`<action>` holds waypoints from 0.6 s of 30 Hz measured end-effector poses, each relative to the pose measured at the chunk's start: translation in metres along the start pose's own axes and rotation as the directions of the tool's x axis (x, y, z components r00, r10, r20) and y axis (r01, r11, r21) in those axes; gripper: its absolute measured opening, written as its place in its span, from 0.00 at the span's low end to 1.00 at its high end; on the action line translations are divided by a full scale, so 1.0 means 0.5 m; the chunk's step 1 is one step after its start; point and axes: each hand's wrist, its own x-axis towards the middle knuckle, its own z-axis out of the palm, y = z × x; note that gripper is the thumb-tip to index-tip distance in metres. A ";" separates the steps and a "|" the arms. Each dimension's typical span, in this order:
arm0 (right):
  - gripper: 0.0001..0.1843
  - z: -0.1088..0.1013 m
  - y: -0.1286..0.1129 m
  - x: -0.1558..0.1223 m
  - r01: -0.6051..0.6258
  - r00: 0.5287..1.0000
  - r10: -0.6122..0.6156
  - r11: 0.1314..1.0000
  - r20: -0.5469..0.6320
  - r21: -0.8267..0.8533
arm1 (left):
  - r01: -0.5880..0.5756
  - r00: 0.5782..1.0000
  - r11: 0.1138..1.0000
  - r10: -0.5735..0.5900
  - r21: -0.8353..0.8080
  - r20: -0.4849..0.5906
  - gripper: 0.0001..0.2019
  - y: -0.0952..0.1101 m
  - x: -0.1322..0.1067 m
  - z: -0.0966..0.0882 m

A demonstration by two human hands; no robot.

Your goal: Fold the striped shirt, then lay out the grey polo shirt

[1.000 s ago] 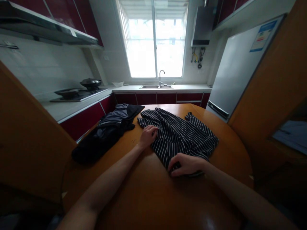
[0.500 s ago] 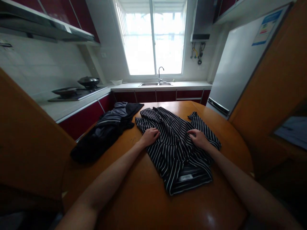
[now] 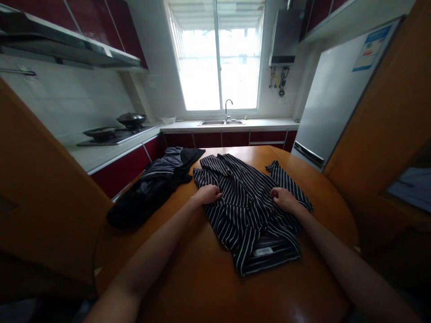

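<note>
**Both hands gather the striped garment on the worktop**

Head view: the striped garment [image 3: 249, 202] lies rumpled on the round wooden worktop [image 3: 202, 278], its labelled end nearest the person. The left hand [image 3: 206, 195] sits on the garment's left edge with fingers curled, pinching a bit of fabric. The right hand [image 3: 283, 199] sits on the right side, just inside the sleeve, clenched around a fold of the cloth. Well beyond the left hand, further left, a dark clothes pile [image 3: 155, 184] rests on the same worktop, apart from the striped piece.

By my reading the step in hand is taking hold of both sides to spread or square the garment. The next move seems to call for lifting or drawing both gripped edges evenly, so the fabric flattens rather than bunches.

Against the frame half a second earlier, both hands lay flatter on the cloth; now they have closed on it. A second ago the right hand was down at the near hem.
</note>
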 end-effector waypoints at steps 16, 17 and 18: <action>0.20 0.016 0.016 0.007 -0.158 0.977 0.134 0.976 -0.163 -0.147 | -0.342 0.905 0.937 0.310 -0.065 -0.292 0.10 0.060 0.003 0.053; 0.19 0.014 0.018 0.008 -0.163 0.979 0.141 0.975 -0.150 -0.148 | -0.357 0.903 0.931 0.324 -0.072 -0.280 0.11 0.055 0.004 0.053; 0.17 0.012 0.020 0.009 -0.167 0.980 0.148 0.975 -0.134 -0.144 | -0.360 0.905 0.930 0.328 -0.076 -0.271 0.13 0.051 0.004 0.052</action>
